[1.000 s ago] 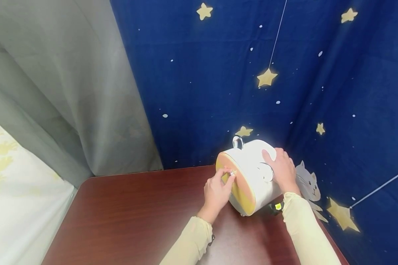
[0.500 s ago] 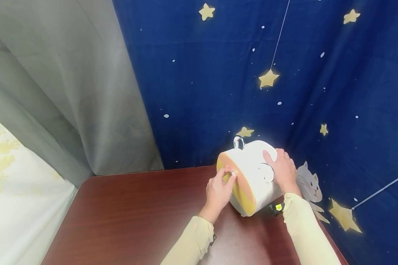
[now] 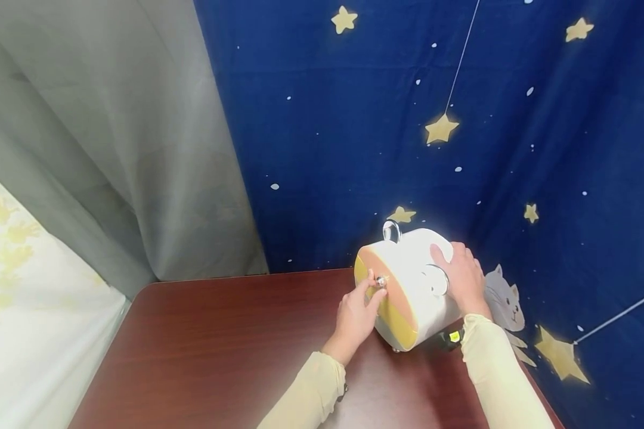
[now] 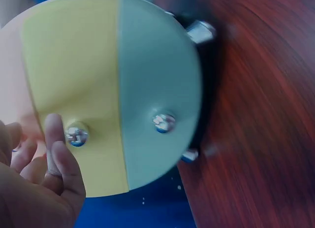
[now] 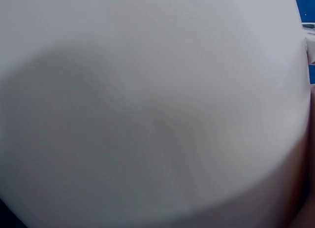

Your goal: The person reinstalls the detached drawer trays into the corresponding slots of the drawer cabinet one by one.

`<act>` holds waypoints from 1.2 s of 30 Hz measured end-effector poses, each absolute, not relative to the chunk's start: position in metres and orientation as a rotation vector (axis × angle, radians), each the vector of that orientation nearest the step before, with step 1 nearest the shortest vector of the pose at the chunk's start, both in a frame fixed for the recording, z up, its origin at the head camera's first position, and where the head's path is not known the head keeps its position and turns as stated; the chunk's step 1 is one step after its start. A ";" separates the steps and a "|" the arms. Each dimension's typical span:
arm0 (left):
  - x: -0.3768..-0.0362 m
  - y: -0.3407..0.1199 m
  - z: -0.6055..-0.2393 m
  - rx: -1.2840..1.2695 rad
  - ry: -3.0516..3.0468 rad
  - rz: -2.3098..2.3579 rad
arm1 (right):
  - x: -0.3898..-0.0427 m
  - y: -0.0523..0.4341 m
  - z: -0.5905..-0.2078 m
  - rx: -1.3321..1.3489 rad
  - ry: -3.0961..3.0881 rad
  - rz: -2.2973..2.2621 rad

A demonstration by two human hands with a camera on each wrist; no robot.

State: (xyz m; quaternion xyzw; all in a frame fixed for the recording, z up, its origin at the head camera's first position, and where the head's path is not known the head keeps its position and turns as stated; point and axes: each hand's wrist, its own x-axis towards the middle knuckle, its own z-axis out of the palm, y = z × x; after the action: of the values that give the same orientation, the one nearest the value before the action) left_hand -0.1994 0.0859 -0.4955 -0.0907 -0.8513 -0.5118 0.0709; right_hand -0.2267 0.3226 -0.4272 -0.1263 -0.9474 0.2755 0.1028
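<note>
A small white drawer cabinet point(image 3: 426, 316) with a rounded front stands on the table, right of centre. Pink, yellow and teal drawer fronts show in the left wrist view, with a silver knob point(image 4: 77, 134) on the yellow one and another knob point(image 4: 164, 122) on the teal. My left hand point(image 3: 356, 313) has thumb and forefinger parted around the pink drawer's knob point(image 3: 381, 282). My right hand point(image 3: 464, 280) holds the cabinet's far right end, thumb on the white side and fingers over the back edge. In the right wrist view, the blurred white cabinet surface point(image 5: 147, 114) fills most of the picture.
The dark red tabletop point(image 3: 220, 351) extends left and forward of the cabinet. A chrome ring point(image 3: 392, 231) sticks up from the cabinet's top. Close behind hangs a blue starry curtain point(image 3: 343, 149), with a grey curtain point(image 3: 182, 179) at the left.
My left thumb and forefinger have spread from a pinch on the knob, which now shows between them. The right hand keeps its hold. The head view has shifted slightly left.
</note>
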 end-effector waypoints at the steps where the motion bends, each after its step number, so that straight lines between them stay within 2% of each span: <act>1: -0.197 0.085 -0.498 -0.302 -2.593 -1.476 | -0.226 0.322 -0.427 -0.373 -2.793 0.815; 7: -0.189 0.079 -0.506 -0.466 -2.639 -1.374 | -0.225 0.320 -0.426 -0.360 -2.783 0.815; 18: -0.197 0.057 -0.490 -0.466 -2.667 -1.334 | -0.223 0.330 -0.422 -0.399 -2.797 0.899; 26: -0.209 0.011 -0.480 -0.477 -2.600 -1.184 | -0.224 0.329 -0.411 -0.425 -2.894 1.080; 36: -0.239 -0.054 -0.424 -0.406 -2.507 -0.768 | -0.228 0.338 -0.380 -0.415 -2.999 1.166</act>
State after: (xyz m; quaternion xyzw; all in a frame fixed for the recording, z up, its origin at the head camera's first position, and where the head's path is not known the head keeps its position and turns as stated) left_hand -0.2386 -0.0536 -0.4240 -0.1483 -0.9169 -0.2809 0.2416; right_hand -0.2278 0.3377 -0.3799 -0.1276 -0.9232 0.3589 -0.0511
